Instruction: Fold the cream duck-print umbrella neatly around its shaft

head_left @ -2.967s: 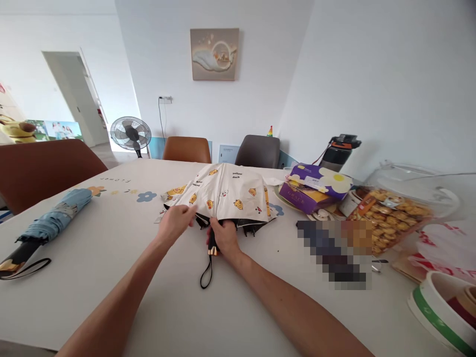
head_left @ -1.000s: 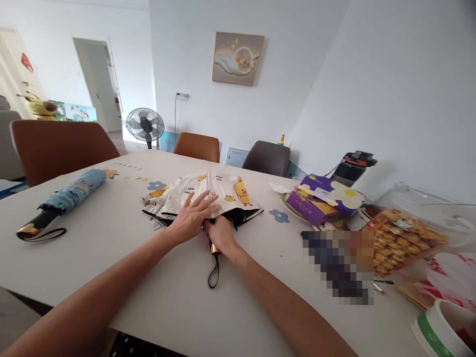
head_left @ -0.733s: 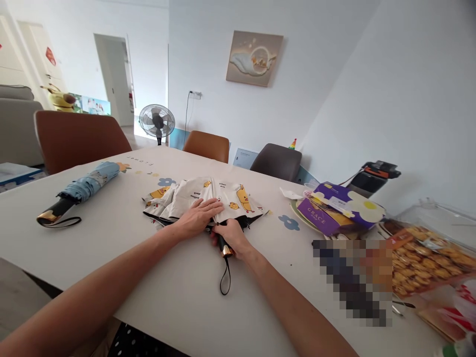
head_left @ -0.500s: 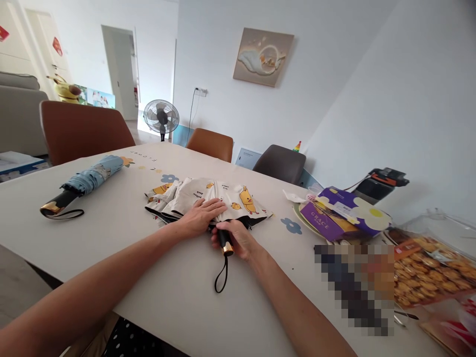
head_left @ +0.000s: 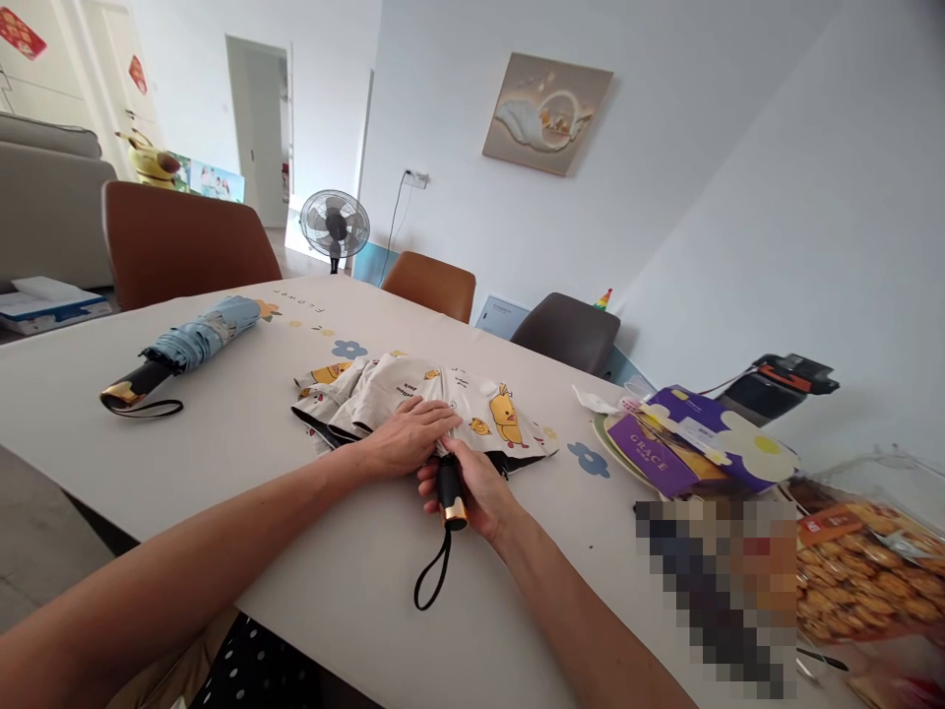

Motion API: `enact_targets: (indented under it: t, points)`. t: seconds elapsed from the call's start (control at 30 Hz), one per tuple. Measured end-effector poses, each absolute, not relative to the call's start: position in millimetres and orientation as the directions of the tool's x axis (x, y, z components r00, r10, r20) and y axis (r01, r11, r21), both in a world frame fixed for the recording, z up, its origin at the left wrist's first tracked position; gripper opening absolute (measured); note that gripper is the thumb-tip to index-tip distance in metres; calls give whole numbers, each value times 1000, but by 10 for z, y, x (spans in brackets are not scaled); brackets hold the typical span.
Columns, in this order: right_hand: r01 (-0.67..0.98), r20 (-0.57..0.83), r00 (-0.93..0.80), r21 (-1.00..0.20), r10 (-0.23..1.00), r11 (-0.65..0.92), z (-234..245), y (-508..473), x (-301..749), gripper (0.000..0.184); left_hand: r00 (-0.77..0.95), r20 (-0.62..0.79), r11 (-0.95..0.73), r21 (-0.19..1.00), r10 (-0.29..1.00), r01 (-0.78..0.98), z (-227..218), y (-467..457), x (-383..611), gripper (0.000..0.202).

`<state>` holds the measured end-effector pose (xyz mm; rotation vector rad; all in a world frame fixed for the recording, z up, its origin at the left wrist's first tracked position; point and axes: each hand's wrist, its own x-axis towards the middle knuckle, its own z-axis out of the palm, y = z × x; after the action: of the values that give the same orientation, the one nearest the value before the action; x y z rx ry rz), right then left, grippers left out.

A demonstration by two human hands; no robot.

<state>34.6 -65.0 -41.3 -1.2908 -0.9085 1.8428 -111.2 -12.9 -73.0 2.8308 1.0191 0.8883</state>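
A cream umbrella (head_left: pixel 395 379) with yellow duck prints and a black underside lies loosely bunched on the table. Its short black handle (head_left: pixel 450 484) has a gold end and a black wrist loop, and points toward me. My right hand (head_left: pixel 481 489) is wrapped round this handle, thumb on top near the canopy. Flat on the cloth just above the handle rests my left hand (head_left: pixel 410 433), its fingers stretched out and close to the right thumb. Farther left lies a folded light-blue umbrella (head_left: pixel 203 335) with a similar black and gold handle.
The table (head_left: pixel 346 611) has a pale cloth with printed flowers. To the right are a purple box (head_left: pixel 650 455) on a plate, a dark bottle (head_left: pixel 764 389) and packed cookies (head_left: pixel 871 581). A blurred-out patch covers something beside them. Chairs (head_left: pixel 188 246) and a fan (head_left: pixel 335 225) stand beyond.
The view has turned slightly left, so most things sit farther right. The umbrella handle and my right hand have come slightly closer to me. Both hands keep their places on the umbrella.
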Motion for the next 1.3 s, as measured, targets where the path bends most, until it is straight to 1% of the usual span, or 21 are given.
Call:
enact_targets:
  t: [0.13,0.27,0.33,0.47,0.6,0.67,0.73,0.83,1.0,1.1,1.2,1.3]
  points:
    - [-191,-422,-315,-849,850,-492,-448,-678,328,33,633,518,-802,203,576,562,-733,-115,-1138,51]
    - [-198,-535,-296,-776,791,-599,-405,-675,344,30,644,543,-829,206,539,520,-684,-143,-1147,43]
    - [-182,-587,-306,-736,749,-652,-369,-679,361,32,650,553,-842,209,521,498,-646,-170,-1145,40]
    - [-171,-629,-314,-699,711,-695,-313,-723,360,40,650,564,-849,208,509,485,-591,-217,-1144,36]
    - [-192,-666,-248,-678,704,-709,-294,-783,289,43,630,571,-836,211,526,507,-592,-224,-1161,32]
    - [-193,-670,-241,-676,702,-711,-297,-798,264,43,625,576,-834,210,527,510,-603,-215,-1170,30]
    - [-176,-646,-267,-697,715,-695,-304,-797,266,42,629,581,-841,207,517,501,-607,-204,-1178,30]
    - [-121,-585,-294,-762,756,-636,-314,-777,301,39,641,580,-852,209,503,479,-592,-192,-1191,32]
    - [-2,-558,-207,-821,804,-570,-300,-771,321,30,635,578,-847,217,512,484,-553,-191,-1216,31]
    - [37,-522,-171,-851,836,-524,-272,-797,309,28,626,596,-849,203,503,488,-533,-197,-1222,36]
    - [71,-435,-143,-901,889,-429,-230,-820,316,27,521,686,-819,198,508,538,-503,-192,-1228,44]
    - [165,-308,-43,-940,950,-297,-188,-806,348,34,296,781,-734,283,550,617,-486,-162,-1241,46]
